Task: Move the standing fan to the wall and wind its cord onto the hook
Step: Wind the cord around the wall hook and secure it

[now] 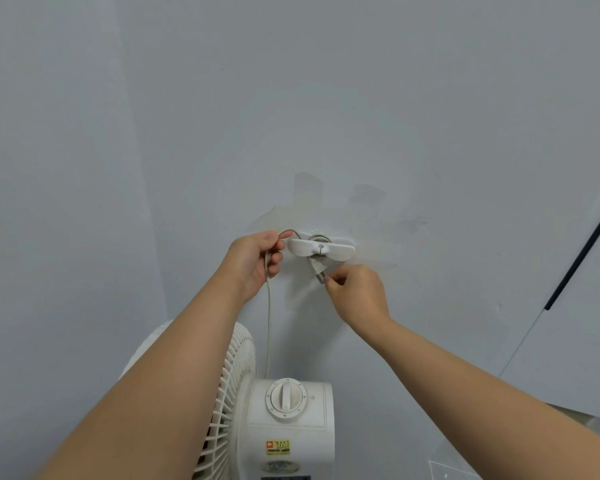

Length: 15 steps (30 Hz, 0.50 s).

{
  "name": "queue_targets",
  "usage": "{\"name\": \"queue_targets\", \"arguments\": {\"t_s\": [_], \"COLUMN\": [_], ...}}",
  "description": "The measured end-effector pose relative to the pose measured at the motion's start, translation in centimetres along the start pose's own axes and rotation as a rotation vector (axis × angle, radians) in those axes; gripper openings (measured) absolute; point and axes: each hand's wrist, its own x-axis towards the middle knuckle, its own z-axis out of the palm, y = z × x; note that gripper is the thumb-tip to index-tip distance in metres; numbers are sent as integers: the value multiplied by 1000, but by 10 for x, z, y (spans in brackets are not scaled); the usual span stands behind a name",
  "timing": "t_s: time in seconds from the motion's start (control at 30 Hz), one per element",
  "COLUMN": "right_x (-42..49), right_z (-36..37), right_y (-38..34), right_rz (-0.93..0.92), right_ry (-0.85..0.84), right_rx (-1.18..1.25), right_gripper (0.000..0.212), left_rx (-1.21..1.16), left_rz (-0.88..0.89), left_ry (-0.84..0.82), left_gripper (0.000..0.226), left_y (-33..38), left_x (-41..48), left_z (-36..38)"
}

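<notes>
The white standing fan (pixel 288 424) stands close below me against the wall, its motor housing and dial facing up and its grille to the left. A white cord hook (pixel 321 249) is fixed on the wall at arm height. The pale cord (pixel 268 327) rises from the fan to my left hand (pixel 257 261), which grips it just left of the hook; a loop arcs from the hand onto the hook. The plug (pixel 317 270) hangs under the hook, and my right hand (pixel 355 292) pinches its prongs.
A grey-white wall (pixel 326 116) fills most of the view, with a corner at the left. A white door or cabinet panel with a long black handle (pixel 582 251) stands at the right edge.
</notes>
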Motion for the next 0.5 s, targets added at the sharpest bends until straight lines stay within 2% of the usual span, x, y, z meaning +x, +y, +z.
{"name": "queue_targets", "arguments": {"t_s": [0.1,0.17,0.23,0.3,0.43,0.5], "right_x": [-3,-1,7,16,28,32], "right_z": [-6,-12,-16,-16,-13,-15], "right_y": [-2,-6,-12,-16,-21,-21], "right_rz": [-91,-288,-471,-528,-592,-625], "right_ry": [139,373,474,394,291,272], "right_rx": [-1,16,-23,-91,-282,-316], "right_gripper": [20,15,22,25,9,8], "left_rx": [49,62,65,69,71,92], "left_rz": [35,58,73,84,126,165], "left_ry": [2,14,24,31,69,105], "left_gripper": [29,28,28,27,22,19], "left_y": [0,-1,-1,-1,-1,-2], "left_x": [0,0,0,-1,-1,0], "left_z": [1,1,1,2,2,1]}}
